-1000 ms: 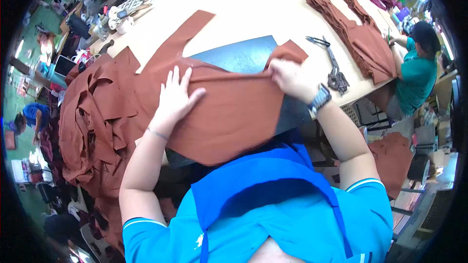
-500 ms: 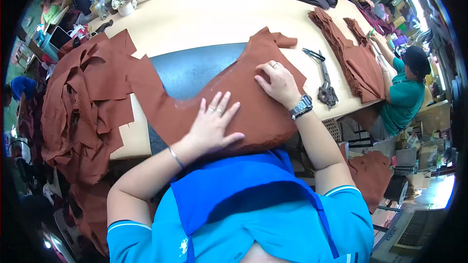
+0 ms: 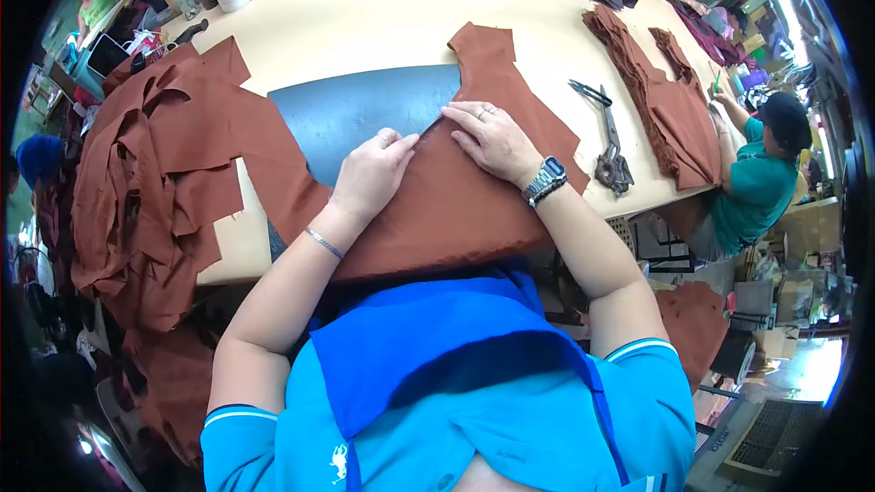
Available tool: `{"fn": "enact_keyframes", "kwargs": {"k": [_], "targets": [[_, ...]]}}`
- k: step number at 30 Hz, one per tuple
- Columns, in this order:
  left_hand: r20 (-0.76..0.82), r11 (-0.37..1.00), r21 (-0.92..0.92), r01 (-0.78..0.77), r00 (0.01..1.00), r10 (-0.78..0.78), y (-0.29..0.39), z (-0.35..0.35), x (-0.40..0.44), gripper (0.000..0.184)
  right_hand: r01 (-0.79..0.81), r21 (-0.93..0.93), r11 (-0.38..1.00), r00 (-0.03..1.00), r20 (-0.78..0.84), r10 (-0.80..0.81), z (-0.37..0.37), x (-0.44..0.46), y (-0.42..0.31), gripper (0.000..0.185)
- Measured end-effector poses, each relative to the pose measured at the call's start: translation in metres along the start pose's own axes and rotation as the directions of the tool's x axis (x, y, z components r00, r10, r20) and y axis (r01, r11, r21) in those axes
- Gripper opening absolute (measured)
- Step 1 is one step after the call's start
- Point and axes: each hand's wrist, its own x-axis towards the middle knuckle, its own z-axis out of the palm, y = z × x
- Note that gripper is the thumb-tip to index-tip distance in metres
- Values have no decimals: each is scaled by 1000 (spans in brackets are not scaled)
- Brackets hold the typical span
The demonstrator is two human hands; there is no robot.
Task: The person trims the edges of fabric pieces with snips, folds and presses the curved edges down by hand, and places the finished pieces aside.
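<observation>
Both hands in a seeming pinch at the edge of brown fabric.

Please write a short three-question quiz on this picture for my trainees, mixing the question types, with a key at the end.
1. Short answer: At which part of the brown piece are the fingertips of the person's left hand and right hand?

2. Multiple choice: On which of the person's wrists is the watch?
a) left
b) right
c) neither

3. True or false: The shears lie on the table, apart from both of those hands.

Key:
1. At its edge, beside the dark board
2. b
3. True
</observation>
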Motion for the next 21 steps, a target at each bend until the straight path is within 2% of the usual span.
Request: {"fn": "enact_keyframes", "kwargs": {"k": [1, 8, 11, 14, 15, 18, 20, 21], "targets": [[-24, 998, 42, -47, 999, 48, -2, -1, -4, 19, 12, -13, 1000, 1000, 5, -11, 0, 0, 1, 35], [18, 988, 147, -46, 999, 44, 1, -9, -16, 19, 48, -56, 997, 998, 36, -46, 3, 1, 3, 36], [23, 987, 153, -41, 999, 38, 1, -8, -16, 20, 54, -108, 993, 985, 170, -35, -8, 1, -9, 60], [40, 986, 160, -39, 999, 33, 2, -8, -16, 19, -7, -317, 948, 905, 402, 141, -24, 6, -52, 87], [45, 987, 156, -40, 998, 33, 2, -8, -16, 19, -52, -288, 956, 894, 414, 173, -18, 4, -50, 95], [7, 988, 140, -67, 998, 66, 0, -8, -17, 18, -149, -342, 928, 894, 355, 274, -21, 7, -37, 92], [-10, 989, 128, -71, 997, 73, -1, -5, -18, 17, -202, -434, 878, 925, 211, 317, -21, 8, -16, 87], [-6, 990, 124, -64, 998, 65, -1, -5, -18, 17, -191, -485, 853, 948, 133, 288, -21, 8, -12, 84]]}}
